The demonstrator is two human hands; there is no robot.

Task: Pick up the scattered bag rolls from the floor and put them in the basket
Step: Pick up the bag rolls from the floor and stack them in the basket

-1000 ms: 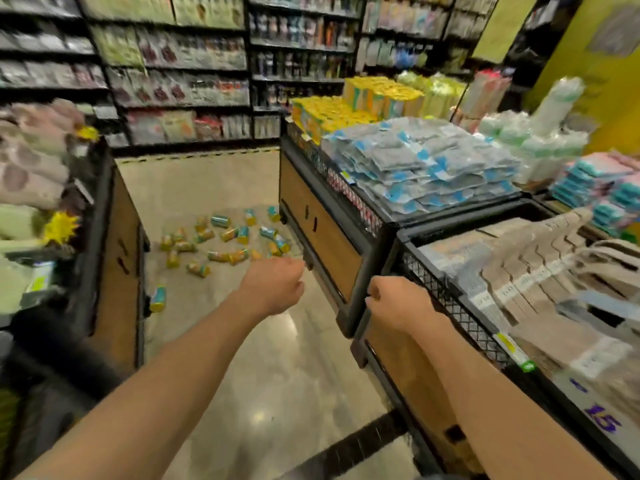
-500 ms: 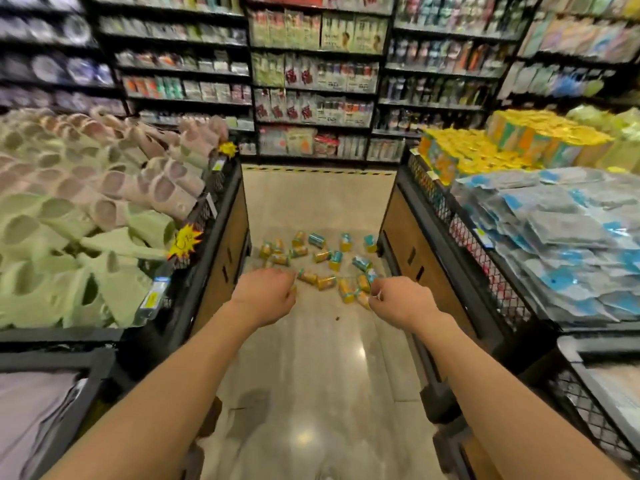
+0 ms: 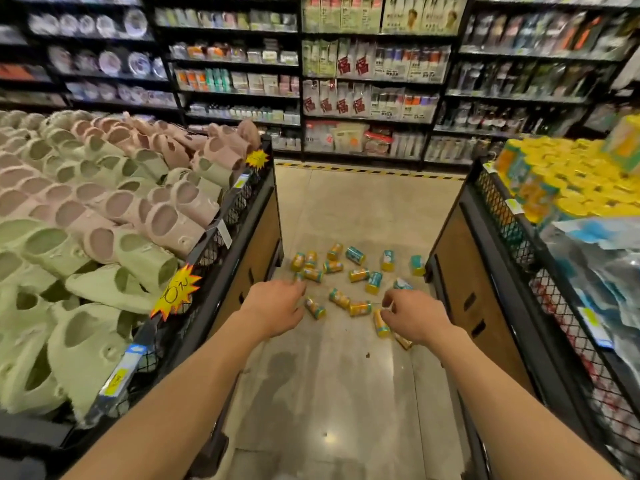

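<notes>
Several small bag rolls [image 3: 358, 274], yellow and teal, lie scattered on the tiled floor [image 3: 346, 209] in the aisle ahead. My left hand [image 3: 275, 308] is stretched forward at the left edge of the scatter, fingers loosely curled, holding nothing. My right hand [image 3: 414, 315] reaches out at the right, fingers loosely bent, empty, in front of a roll [image 3: 381, 323] lying on the floor. Neither hand touches a roll. No basket is in view.
A black display bin [image 3: 242, 209] heaped with green and pink slippers flanks the aisle on the left. A second bin [image 3: 485, 230] with yellow packs and blue-grey packets stands on the right. Stocked shelves [image 3: 363, 81] close the aisle's far end behind a striped floor line.
The view has swung left and advanced down the aisle. The rolls are nearer and centred between the bins. Both hands stay stretched forward and empty, with their fingers a little looser.
</notes>
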